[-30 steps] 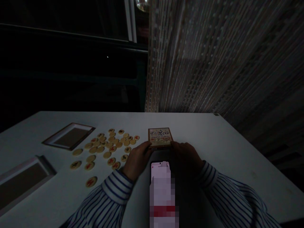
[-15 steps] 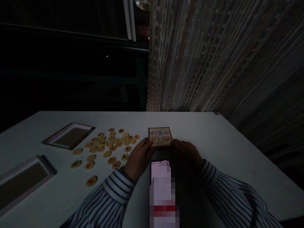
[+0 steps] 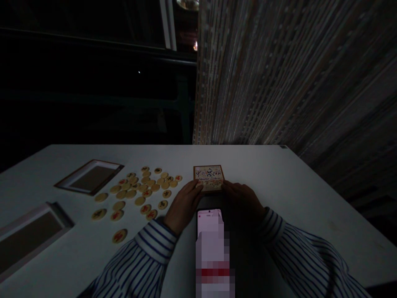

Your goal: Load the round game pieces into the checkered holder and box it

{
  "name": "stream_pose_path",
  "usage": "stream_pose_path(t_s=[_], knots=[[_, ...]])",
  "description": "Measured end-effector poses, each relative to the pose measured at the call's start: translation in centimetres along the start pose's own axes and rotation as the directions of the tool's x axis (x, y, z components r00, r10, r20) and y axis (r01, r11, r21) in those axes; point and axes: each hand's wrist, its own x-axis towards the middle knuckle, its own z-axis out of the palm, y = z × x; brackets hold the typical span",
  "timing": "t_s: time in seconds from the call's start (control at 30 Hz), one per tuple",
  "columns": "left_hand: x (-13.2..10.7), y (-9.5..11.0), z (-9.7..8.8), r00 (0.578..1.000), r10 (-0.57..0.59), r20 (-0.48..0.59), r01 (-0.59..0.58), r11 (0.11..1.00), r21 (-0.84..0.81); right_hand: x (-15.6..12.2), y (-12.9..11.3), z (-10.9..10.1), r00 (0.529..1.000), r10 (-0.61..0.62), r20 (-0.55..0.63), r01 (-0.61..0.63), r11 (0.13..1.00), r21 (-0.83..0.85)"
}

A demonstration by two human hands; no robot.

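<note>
A flat, brown-bordered Chinese chess case (image 3: 209,174) with printed characters lies near the middle of the table; I cannot tell if it is a box or a folded board. My left hand (image 3: 183,205) pinches its near left corner, thumb and fingers close together. At the near right corner, my right hand (image 3: 246,201) grips it, its fingers partly lost in shadow. Round wooden chess pieces (image 3: 139,200) are scattered to the left of my left hand, several with red or black characters and others blank side up. Between my forearms lies a phone (image 3: 209,244) with a lit, partly blurred screen.
Two shallow open trays, a brown-edged one (image 3: 74,190) farther back and a pale-rimmed one (image 3: 46,207) nearer, lie left on the white table (image 3: 310,215). A string curtain (image 3: 235,82) hangs behind the table's far edge. The room is dark.
The case's printed top is tilted slightly differently and looks clearer. My left fingers reach a little farther over its corner. The pieces, trays and phone stay put.
</note>
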Motion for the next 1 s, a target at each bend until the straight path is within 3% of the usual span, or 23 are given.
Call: stream_pose_path(t_s=[0.43,0.7,0.87,1.0], knots=[[0.0,0.0,0.3,1.000,-0.008,0.026,0.007,0.999,0.045,0.3,0.5,0.3,1.000,0.006,-0.012,-0.005,0.999,0.041],[0.2,0.1,-0.3,0.999,0.007,0.045,-0.011,0.996,0.083,1.4,0.8,1.3,0.994,0.089,-0.056,-0.081,0.989,0.124],[1.9,1.2,-1.4,0.996,-0.034,0.088,0.016,0.981,0.192,1.1,0.3,0.8,0.991,0.105,-0.083,-0.092,0.984,0.153],[4.1,1.7,-0.7,0.994,-0.100,0.051,0.086,0.971,0.224,1.1,0.3,0.8,0.990,0.106,-0.097,-0.088,0.981,0.173]])
